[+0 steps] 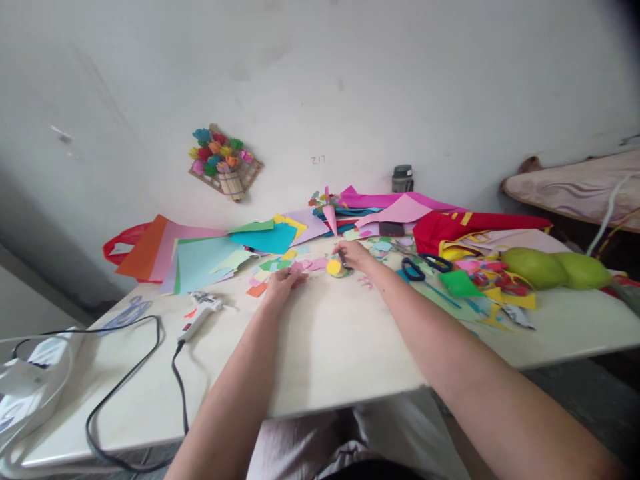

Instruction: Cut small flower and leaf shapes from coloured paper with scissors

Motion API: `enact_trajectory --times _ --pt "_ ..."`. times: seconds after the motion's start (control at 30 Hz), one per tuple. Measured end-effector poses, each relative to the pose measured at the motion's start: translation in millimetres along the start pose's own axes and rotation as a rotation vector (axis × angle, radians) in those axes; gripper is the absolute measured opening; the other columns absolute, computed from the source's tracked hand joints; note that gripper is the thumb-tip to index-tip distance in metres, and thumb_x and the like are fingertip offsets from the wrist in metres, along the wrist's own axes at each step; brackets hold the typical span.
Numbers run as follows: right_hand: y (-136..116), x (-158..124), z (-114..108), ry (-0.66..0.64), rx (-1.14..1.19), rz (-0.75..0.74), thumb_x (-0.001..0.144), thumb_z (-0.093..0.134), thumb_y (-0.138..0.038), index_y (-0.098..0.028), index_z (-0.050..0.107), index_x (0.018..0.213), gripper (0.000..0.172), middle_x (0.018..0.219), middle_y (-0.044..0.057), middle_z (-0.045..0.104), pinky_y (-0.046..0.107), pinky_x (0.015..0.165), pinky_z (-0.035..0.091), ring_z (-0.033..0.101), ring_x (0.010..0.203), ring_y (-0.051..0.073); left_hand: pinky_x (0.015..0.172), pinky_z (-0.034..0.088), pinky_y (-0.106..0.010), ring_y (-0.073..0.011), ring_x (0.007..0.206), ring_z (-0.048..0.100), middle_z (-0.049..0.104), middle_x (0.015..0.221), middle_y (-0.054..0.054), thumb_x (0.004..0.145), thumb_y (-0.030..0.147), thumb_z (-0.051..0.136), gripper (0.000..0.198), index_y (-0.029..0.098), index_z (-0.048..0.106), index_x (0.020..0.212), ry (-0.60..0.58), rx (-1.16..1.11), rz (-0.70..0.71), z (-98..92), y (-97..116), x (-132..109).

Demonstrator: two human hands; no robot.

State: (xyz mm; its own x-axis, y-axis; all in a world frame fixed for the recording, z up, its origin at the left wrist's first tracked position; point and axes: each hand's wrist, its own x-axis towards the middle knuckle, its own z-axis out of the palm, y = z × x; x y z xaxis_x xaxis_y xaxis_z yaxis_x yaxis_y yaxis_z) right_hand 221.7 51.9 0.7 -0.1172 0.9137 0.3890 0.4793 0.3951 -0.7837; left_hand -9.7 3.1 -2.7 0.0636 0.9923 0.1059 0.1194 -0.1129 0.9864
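Nearest on the pale tabletop (325, 347), a white glue gun w/ black cord (200, 312) lies off to the left, clear of the arms. Further out, left hand (283, 281) rests flat & open, fingertips at pink paper scraps (306, 265), prob. steadying them. Right hand (354, 255) pinches a short dark tool (343, 259) beside a yellow paper disc (333, 267). Coloured paper sheets (210, 260) fan out behind, within reach.

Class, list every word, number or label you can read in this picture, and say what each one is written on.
"217" (the first mark may be a Z): faint handwriting on the white wall.
Red bag: yellow marks, too blurred to read.
Glue gun: any label is too small to read.
Nothing else shows readable text.
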Motion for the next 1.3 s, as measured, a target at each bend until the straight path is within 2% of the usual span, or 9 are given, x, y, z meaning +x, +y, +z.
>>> enact_trajectory --times 0.27,0.5,0.6,0.7,0.8,0.9,1.0,1.13,1.3 --pt "-18.1 -12.3 -9.6 -0.056 -0.568 0.016 0.072 0.054 -0.018 -0.026 0.072 0.086 0.024 0.084 0.002 0.071 0.027 0.060 0.037 0.061 0.078 0.020 0.078 0.053 -0.036 -0.0199 0.073 0.069 0.071 0.074 -0.007 0.066 0.038 0.075 0.033 0.017 0.052 0.079 0.022 -0.056 -0.015 2.3 -0.2 0.9" --pt "-23.9 -16.1 -11.3 0.043 -0.727 -0.038 0.079 0.052 -0.023 -0.026 0.070 0.090 0.022 0.086 0.005 0.072 0.028 0.065 0.039 0.063 0.081 0.021 0.076 0.052 -0.033 -0.0205 0.074 0.069 0.071 0.075 -0.008 0.060 0.047 0.076 0.040 0.017 0.052 0.072 -0.003 -0.051 -0.006 0.1 -1.1 1.3" --pt "-27.3 -14.7 -8.1 0.098 -0.596 0.022 0.085 0.047 -0.027 -0.025 0.068 0.089 0.021 0.082 0.003 0.072 0.027 0.065 0.041 0.064 0.081 0.020 0.076 0.050 -0.032 -0.0202 0.076 0.068 0.071 0.079 -0.008 0.058 0.051 0.075 0.042 0.017 0.055 0.071 -0.035 -0.049 0.002 -1.4 -2.8 1.5" --pt "-32.9 -13.0 0.8 0.037 -0.261 0.099 0.085 0.047 -0.025 -0.022 0.065 0.085 0.018 0.076 0.002 0.072 0.024 0.059 0.043 0.064 0.067 0.016 0.074 0.048 -0.028 -0.0181 0.075 0.066 0.070 0.078 -0.006 0.060 0.052 0.073 0.040 0.017 0.060 0.073 -0.070 -0.010 0.033 -2.3 -3.0 -0.5" --pt "-40.1 -13.6 14.5 -0.005 0.117 0.097 0.083 0.051 -0.023 -0.018 0.062 0.085 0.012 0.073 0.003 0.071 0.021 0.051 0.044 0.060 0.051 0.011 0.064 0.045 -0.024 -0.0146 0.066 0.061 0.066 0.069 -0.002 0.066 0.052 0.068 0.037 0.017 0.067 0.076 -0.102 0.131 0.077 -1.9 -0.8 -4.7" --pt "-46.0 -16.7 26.5 -0.018 0.310 0.110 0.080 0.056 -0.028 -0.018 0.061 0.085 0.012 0.067 0.002 0.069 0.018 0.042 0.041 0.057 0.043 0.009 0.055 0.040 -0.023 -0.0136 0.059 0.054 0.060 0.059 0.001 0.067 0.051 0.065 0.034 0.018 0.068 0.071 -0.064 0.258 0.104 0.5 3.1 -8.8" --pt "-47.4 -20.3 30.7 -0.003 0.364 0.119 0.083 0.052 -0.035 -0.019 0.061 0.090 0.020 0.055 -0.001 0.064 0.018 0.039 0.039 0.054 0.040 0.009 0.057 0.039 -0.023 -0.0138 0.063 0.052 0.059 0.062 0.000 0.065 0.046 0.067 0.028 0.018 0.066 0.063 -0.060 0.299 0.186 4.1 6.2 -11.1" --pt "-46.9 -24.8 26.2 0.046 0.312 0.010 0.080 0.055 -0.038 -0.019 0.061 0.084 0.020 0.065 0.000 0.066 0.017 0.042 0.040 0.052 0.044 0.008 0.054 0.035 -0.023 -0.0119 0.058 0.045 0.054 0.058 0.001 0.066 0.047 0.065 0.030 0.018 0.064 0.060 -0.062 0.318 0.182 6.6 7.8 -12.7" --pt "-48.3 -29.6 26.5 -0.124 0.265 0.067 0.074 0.061 -0.043 -0.017 0.061 0.072 0.026 0.064 -0.001 0.064 0.016 0.041 0.039 0.051 0.044 0.006 0.050 0.030 -0.023 -0.0106 0.051 0.040 0.048 0.050 0.003 0.067 0.049 0.063 0.033 0.017 0.061 0.059 -0.040 0.330 0.127 7.1 9.5 -15.5"
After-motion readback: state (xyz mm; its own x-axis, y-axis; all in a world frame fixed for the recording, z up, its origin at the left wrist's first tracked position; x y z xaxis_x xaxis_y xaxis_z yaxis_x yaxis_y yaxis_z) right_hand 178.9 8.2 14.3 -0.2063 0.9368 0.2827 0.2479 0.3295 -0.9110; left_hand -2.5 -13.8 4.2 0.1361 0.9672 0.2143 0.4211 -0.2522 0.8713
